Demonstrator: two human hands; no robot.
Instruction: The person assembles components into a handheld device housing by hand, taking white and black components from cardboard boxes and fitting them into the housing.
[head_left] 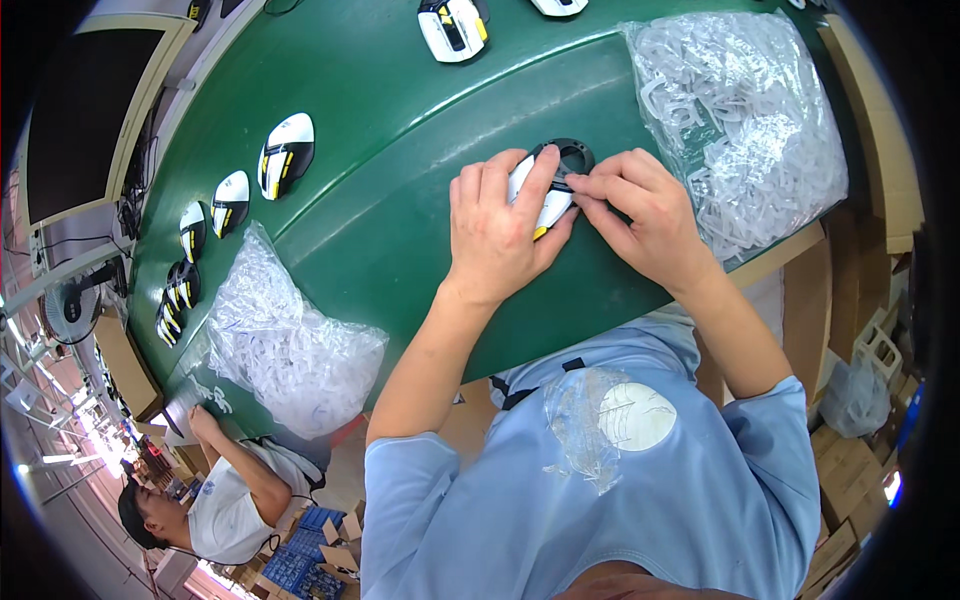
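Note:
My left hand (497,235) is wrapped over a palm-sized, rounded plastic device (553,208) with a white shell, black parts and yellow trim. It holds the device just above the green table. At the device's far end a black ring-shaped part (581,151) shows between my hands; much of the body lies hidden under my left fingers. My right hand (645,212) is closed, thumb and forefinger pinched together against the device's right edge. Whatever sits between those fingertips is too small to make out.
A clear bag of translucent plastic pieces (745,130) lies at the right, another bag (290,345) at the left. Similar white-and-black devices (287,155) line the left side; another device (452,28) sits at the far edge. A co-worker (235,500) sits at the lower left.

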